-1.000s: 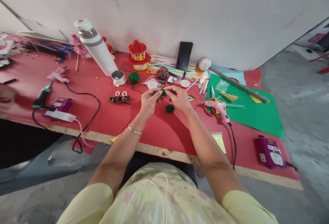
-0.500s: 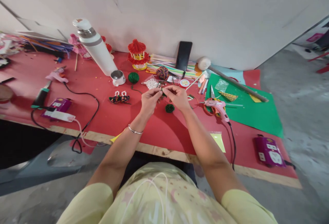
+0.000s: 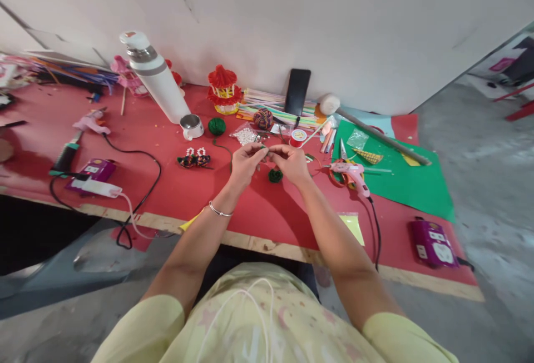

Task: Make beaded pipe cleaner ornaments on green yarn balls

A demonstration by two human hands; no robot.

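Note:
Above the red table (image 3: 167, 185) my left hand (image 3: 245, 164) and my right hand (image 3: 292, 163) meet fingertip to fingertip. Both pinch one small dark green piece (image 3: 265, 150), mostly hidden by the fingers. A green string trails from it toward a green yarn ball (image 3: 217, 125). A small coiled green rosette (image 3: 275, 175) lies on the table just below my right hand. A silver bangle circles my left wrist.
A white flask (image 3: 155, 76), a metal cup (image 3: 192, 126), a red-yellow ornament (image 3: 224, 89), beads, a phone (image 3: 297, 92) and straws line the back. A pink glue gun (image 3: 352, 173), scissors and green paper (image 3: 409, 185) lie right. Purple power strips (image 3: 431, 236), cables and another glue gun (image 3: 89, 122) lie around.
My hands have drawn slightly closer together and lower, still working the green piece. A red tape roll now shows above my right hand. The camera shifted a little.

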